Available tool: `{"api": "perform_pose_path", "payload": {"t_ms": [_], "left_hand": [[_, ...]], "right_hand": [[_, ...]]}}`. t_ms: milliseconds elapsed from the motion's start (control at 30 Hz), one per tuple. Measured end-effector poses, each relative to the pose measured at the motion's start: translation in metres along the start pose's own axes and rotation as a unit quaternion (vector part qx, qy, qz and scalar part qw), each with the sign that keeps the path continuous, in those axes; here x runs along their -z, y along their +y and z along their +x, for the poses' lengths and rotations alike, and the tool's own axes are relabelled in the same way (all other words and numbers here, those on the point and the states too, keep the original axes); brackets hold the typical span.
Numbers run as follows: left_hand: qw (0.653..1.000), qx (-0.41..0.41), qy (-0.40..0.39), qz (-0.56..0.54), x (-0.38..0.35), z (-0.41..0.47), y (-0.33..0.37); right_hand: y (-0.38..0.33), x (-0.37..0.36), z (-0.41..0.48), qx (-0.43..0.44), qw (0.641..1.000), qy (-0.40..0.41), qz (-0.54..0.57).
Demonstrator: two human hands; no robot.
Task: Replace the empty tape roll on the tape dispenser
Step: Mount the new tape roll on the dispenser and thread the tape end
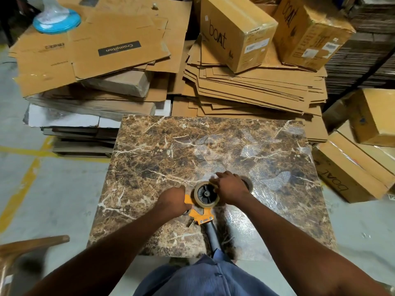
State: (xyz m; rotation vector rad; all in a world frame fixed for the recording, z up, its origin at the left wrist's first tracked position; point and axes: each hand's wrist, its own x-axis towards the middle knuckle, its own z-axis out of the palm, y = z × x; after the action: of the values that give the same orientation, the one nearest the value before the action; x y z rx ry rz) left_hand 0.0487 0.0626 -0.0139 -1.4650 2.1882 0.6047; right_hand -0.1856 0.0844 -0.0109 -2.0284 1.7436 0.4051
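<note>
An orange tape dispenser (202, 216) with a dark handle lies on the brown marble tabletop (162, 159), handle pointing toward me. A tape roll (205, 193) sits on its black hub. My left hand (173, 200) grips the orange frame at the left side. My right hand (230, 189) rests over the roll's right edge, fingers on its rim. Just behind my right hand, a second cardboard ring (248, 183) lies on the table, mostly hidden.
Clear film wrinkles over the tabletop's right half (267, 174). Flattened cartons (252, 90) and sealed boxes (237, 30) pile up behind the table. More boxes (350, 171) stand at the right. A wooden chair arm (32, 244) is at the lower left.
</note>
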Motion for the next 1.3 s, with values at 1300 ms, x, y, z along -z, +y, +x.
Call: {"api": "perform_pose_path", "payload": {"t_ms": [1300], "left_hand": [[0.995,-0.039,0.085,0.041,-0.019,-0.008,0.063]], "right_hand": [[0.006,-0.024,-0.022,-0.038,0.995,0.092,0.000]]}}
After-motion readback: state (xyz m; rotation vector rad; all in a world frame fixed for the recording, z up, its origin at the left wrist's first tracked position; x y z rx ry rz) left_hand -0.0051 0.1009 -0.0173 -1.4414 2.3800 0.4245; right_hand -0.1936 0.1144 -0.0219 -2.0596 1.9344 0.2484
